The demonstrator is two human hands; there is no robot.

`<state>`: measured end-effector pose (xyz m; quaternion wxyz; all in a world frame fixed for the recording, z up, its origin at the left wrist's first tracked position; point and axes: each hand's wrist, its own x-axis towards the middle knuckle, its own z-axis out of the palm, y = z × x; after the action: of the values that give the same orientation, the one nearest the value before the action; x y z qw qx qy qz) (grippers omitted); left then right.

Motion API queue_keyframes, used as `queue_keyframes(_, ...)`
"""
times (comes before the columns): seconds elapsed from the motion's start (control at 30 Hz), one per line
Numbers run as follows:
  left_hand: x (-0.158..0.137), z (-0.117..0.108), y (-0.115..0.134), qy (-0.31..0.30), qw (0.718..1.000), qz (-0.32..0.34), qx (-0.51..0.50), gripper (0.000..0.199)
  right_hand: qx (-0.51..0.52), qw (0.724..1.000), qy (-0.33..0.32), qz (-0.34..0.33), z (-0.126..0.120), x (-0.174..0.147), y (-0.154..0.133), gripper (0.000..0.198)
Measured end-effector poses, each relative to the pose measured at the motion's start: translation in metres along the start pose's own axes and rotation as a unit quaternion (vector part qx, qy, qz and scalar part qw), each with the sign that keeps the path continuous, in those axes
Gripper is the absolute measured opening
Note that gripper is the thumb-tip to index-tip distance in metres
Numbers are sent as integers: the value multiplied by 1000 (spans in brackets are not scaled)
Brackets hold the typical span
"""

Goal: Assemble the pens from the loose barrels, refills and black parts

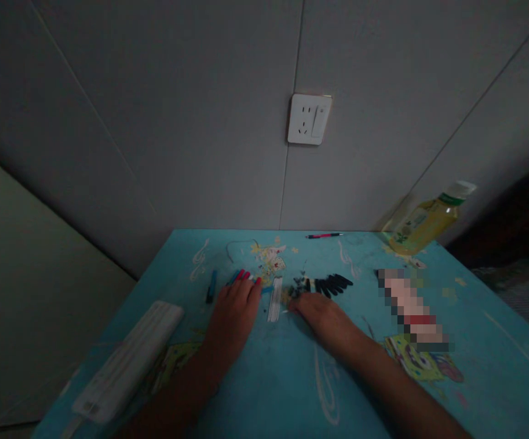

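My left hand point(237, 308) lies palm down on the table with its fingers stretched forward over several blue and pink pen-like pieces. Whether the bright pink at its fingertips is nails or pen parts, I cannot tell. A blue stick point(267, 289) shows beside those fingertips. Between both hands is a row of thin white sticks point(275, 300). My right hand point(317, 310) has its fingers curled together beside small dark pieces point(299, 284). A short thin white end point(285, 311) shows at its fingertips; its grip is mostly hidden. Several black caps point(333, 284) fan out just beyond it.
On the blue patterned table point(269, 378) lie a blue and black pen point(212, 286), a long white box point(130, 360) and, at the back, a red and black pen point(323, 235). A yellow drink bottle point(429, 222) and a blurred flat packet point(413, 308) are on the right.
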<state>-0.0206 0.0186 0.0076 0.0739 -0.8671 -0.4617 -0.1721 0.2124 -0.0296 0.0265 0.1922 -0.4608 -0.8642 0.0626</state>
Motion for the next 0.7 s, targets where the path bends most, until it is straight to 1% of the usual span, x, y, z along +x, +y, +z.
queue_keyframes(0.07, 2, 0, -2, 12, 1000, 25, -2, 25, -16, 999, 32, 37, 0, 0, 6, 19)
queue_keyframes(0.13, 3, 3, -2, 18, 999, 40, -25, 23, -45, 996, 49, 66, 3, 1, 9, 23)
queue_keyframes(0.27, 1, 12, 1, -7, 997, 51, -65, 24, -128, 986, 25, 101, 14, 3, 8, 19)
queue_keyframes(0.4, -3, 14, 6, -24, 995, 66, -70, 41, -171, 979, 1, 112, 22, 3, 4, 11)
queue_keyframes(0.57, -6, 16, 7, -38, 996, 47, -72, 61, -178, 976, -3, 127, 26, 4, 2, 5)
queue_keyframes(0.7, -4, 13, 9, -69, 994, 45, -77, 67, -170, 978, -3, 122, 27, 3, 3, 8)
